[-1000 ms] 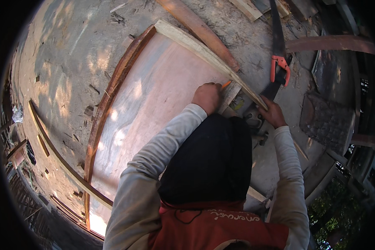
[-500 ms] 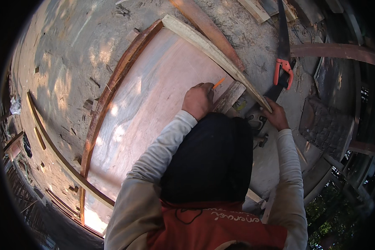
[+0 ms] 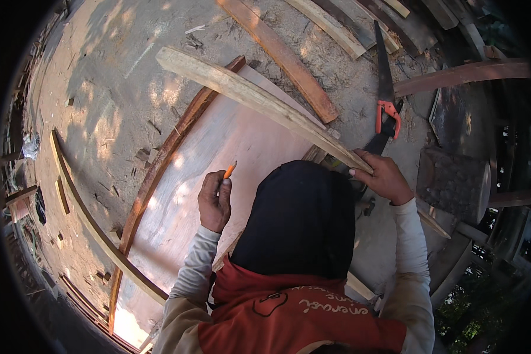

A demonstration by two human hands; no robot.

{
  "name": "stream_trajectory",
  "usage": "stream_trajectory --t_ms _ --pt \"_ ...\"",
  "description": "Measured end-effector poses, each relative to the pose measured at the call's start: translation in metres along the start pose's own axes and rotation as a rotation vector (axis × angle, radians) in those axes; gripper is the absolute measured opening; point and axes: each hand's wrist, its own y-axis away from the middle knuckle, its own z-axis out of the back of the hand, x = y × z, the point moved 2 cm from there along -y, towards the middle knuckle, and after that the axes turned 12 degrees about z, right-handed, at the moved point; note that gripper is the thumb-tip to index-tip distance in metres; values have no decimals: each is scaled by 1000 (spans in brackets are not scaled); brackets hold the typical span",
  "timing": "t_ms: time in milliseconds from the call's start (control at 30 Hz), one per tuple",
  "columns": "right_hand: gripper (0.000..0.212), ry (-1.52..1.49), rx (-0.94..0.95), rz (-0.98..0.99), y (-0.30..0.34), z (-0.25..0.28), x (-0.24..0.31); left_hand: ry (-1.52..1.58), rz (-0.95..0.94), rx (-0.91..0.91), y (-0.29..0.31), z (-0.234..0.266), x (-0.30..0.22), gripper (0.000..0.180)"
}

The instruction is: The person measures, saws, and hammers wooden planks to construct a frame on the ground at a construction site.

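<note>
My left hand [image 3: 215, 202] is closed on an orange pencil [image 3: 230, 170], its dark tip pointing up, above a pale plywood sheet [image 3: 218, 144]. My right hand [image 3: 383, 178] grips the near end of a long pale wood strip [image 3: 248, 100]. That strip slants away to the far left, crossing over the sheet and over the far end of a reddish-brown curved board [image 3: 159, 171]. The board runs along the sheet's left edge. Below my right hand, a dark metal tool is partly hidden, so its kind cannot be told.
A handsaw [image 3: 386, 88] with a red handle lies beyond my right hand. A reddish plank [image 3: 283, 62] rests on the sandy ground past the strip. Several boards are piled at the far right. A narrow curved strip [image 3: 91, 221] lies at the left.
The pale strip has been raised and its far end has swung left across the curved board. My left hand, still with the pencil, has drawn back to the left.
</note>
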Motion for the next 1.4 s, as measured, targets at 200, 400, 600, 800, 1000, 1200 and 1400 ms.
stream_trajectory --t_ms 200,400,600,800,1000,1200,1400 --pt "55 89 38 382 -30 -2 104 568 202 180 19 22 -39 31" --pt "50 -141 238 521 -42 -6 163 6 163 -4 39 26 30 36" --pt "54 -190 397 482 -38 -9 172 -392 189 -95 50 -13 99 38" --pt "65 -34 539 504 -33 -15 190 -444 -647 -363 124 105 -61 70" --pt "59 86 659 645 -19 -37 194 -871 -536 -107 113 168 -100 89" --pt "42 333 -285 894 14 -23 173 -655 -262 -71 137 119 -38 60" --pt "26 -214 -1060 -174 90 -47 -5 -605 28 -45 153 136 6 58"
